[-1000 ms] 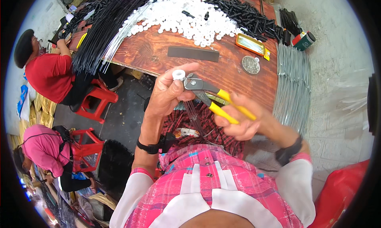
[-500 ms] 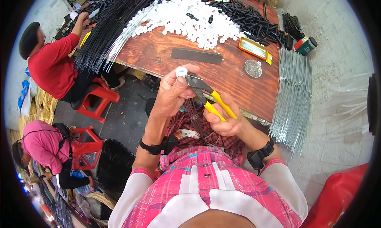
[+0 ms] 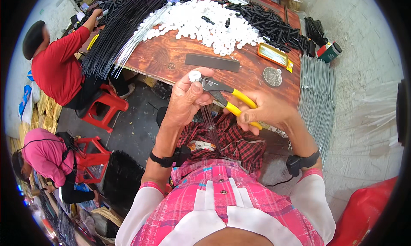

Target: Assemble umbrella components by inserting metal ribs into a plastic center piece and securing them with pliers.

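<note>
Between the thumb and fingers of my left hand is a small white plastic cap with a ridged rim. Thin dark wires hang below that hand towards my lap; where their upper ends sit is hidden by my fingers. My right hand grips pliers with yellow handles and dark metal jaws. The jaws meet the right side of the cap, close to my left fingertips. I cannot tell exactly what lies between them.
On the wooden table lie a flat dark bar, a heap of white caps, black pieces, a yellow tray and a round dish. Wire bundles overhang its right edge. Two people work at left.
My right hand and forearm have swung outward to the right, bringing the pliers nearer to level. The white cap has tilted slightly in my left fingers.
</note>
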The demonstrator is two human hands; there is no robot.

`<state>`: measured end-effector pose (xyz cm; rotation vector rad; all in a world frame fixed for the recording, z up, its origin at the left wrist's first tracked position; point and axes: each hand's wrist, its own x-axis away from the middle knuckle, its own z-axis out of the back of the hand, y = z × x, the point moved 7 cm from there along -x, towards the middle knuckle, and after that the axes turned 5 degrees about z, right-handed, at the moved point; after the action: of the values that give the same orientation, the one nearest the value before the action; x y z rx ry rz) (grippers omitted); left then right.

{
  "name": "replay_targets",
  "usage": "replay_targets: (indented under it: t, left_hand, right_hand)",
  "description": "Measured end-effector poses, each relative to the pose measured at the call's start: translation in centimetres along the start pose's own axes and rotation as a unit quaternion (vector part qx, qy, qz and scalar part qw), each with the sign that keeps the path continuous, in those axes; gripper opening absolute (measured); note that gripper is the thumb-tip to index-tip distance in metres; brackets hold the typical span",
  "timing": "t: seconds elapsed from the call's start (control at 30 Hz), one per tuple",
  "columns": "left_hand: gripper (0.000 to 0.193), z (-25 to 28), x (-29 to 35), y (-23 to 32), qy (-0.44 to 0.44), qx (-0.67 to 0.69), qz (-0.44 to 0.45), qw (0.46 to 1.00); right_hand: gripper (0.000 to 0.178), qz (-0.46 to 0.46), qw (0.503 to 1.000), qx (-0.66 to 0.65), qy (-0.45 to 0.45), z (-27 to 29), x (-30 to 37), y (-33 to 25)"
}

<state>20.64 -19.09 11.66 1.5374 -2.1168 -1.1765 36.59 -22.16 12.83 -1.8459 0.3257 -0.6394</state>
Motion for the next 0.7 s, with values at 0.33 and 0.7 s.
replay_targets:
  t: [0.33, 0.7]
  left_hand:
    - [0.043, 0.1, -0.2, 0.1, 0.026, -0.011, -0.019, 0.999]
    - [0.05, -0.7, 0.0, 0.2, 0.027, -0.013, -0.019, 0.999]
  right_hand:
    - [0.054, 0.258, 0.683, 0.605, 0.319, -1.6, 3.0, -6.1]
    - [0.033, 0.329, 0.537, 0.717, 0.299, -3.0, 2.9, -6.8]
